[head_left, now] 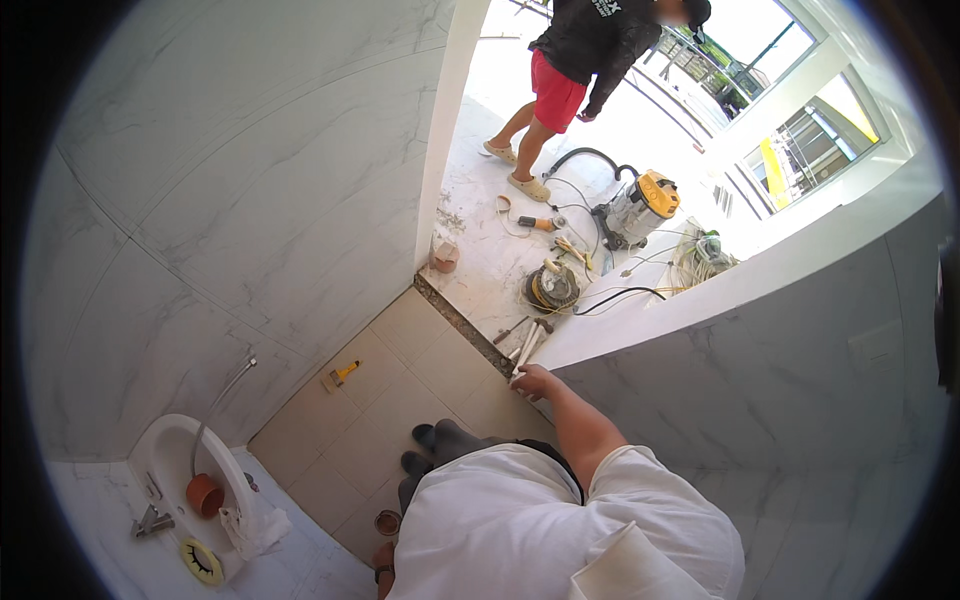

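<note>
My right hand (536, 382) reaches to the doorway's edge, fingers closed around the end of a pale handle that looks like a hammer's (528, 345). Another pale handle lies close beside it. Low at my left side, my left hand (383, 555) shows only in part, with a dark band at the wrist. White cloth hides much of that arm. A small brown cup (387, 523) appears just beyond the left hand; whether the fingers touch it cannot be told. A yellow-handled brush (341, 376) lies on the beige tiles ahead of my feet.
At left, a white basin (165, 435) holds a reddish-brown pot (205, 496), with a tape roll (201, 562) beside it. Past the threshold (465, 325) are a cable reel (552, 288), a yellow-topped vacuum (640, 208), an orange power tool (541, 223), trailing cords and a standing person (570, 70).
</note>
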The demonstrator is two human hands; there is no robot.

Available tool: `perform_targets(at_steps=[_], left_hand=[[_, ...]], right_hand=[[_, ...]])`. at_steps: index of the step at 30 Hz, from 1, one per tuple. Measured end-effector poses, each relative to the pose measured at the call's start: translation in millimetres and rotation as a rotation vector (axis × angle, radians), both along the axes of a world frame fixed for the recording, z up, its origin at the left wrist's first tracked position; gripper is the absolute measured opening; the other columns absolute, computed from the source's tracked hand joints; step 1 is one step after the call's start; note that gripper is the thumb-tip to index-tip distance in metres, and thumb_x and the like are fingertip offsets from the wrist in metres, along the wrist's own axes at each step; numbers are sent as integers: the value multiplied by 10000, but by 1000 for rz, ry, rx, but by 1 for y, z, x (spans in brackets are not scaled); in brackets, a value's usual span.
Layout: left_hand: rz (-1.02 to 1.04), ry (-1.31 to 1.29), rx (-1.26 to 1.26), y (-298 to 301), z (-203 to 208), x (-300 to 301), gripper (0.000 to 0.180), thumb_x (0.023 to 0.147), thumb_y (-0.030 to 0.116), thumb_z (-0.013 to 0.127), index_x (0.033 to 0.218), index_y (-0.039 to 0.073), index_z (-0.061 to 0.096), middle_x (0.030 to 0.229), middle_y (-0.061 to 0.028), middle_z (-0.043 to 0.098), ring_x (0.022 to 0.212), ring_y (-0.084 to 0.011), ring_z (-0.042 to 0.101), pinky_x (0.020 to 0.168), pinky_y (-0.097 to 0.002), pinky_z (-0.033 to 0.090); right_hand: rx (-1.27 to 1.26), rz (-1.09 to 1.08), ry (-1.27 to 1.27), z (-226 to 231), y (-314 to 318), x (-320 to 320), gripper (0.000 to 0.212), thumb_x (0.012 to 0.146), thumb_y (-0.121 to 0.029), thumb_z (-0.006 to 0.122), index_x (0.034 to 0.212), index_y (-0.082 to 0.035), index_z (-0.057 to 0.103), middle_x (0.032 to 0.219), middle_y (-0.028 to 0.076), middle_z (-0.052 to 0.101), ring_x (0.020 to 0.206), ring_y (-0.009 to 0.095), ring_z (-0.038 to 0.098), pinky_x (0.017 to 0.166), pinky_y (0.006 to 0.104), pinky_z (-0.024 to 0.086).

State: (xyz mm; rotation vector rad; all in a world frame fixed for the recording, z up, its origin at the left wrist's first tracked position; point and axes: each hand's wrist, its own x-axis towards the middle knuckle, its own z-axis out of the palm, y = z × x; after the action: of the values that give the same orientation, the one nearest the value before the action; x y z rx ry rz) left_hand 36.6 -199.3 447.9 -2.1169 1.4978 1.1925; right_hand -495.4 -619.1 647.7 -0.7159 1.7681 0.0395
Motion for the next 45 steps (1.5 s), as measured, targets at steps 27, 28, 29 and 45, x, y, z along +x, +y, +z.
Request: perform_targets(at_steps=[27,28,29,45], left_hand=[[38,-268,89,-176,24,-48,306,856,361,616,967,88,699,965,-169,684,901,-391,657,826,-501,515],[15,-241,84,-185,23,-44,307,857,356,616,984,88,696,948,-164,685,892,-385,659,808,-498,515],[-9,-216,81,-196,24,-38,309,857,352,616,1000,88,694,931,-159,685,884,-379,661,790,-496,515],[1138,524,-70,-432,132,-45,276,905,270,646,1118,97,619,915,-49,608,815,-255,607,690,-461,492]], right_hand=[[-448,68,76,-25,-242,-93,475,820,-287,716,1176,24,673,762,145,704,692,229,713,570,347,551],[-467,18,57,-26,-242,-94,471,822,-283,718,1175,25,674,774,144,707,691,228,713,581,348,552],[-481,-37,29,-30,-239,-95,466,823,-278,721,1173,26,676,786,144,711,691,227,713,592,349,554],[168,-118,52,-120,-85,-139,278,940,-249,617,1114,-50,705,969,112,724,692,247,722,577,385,591]])
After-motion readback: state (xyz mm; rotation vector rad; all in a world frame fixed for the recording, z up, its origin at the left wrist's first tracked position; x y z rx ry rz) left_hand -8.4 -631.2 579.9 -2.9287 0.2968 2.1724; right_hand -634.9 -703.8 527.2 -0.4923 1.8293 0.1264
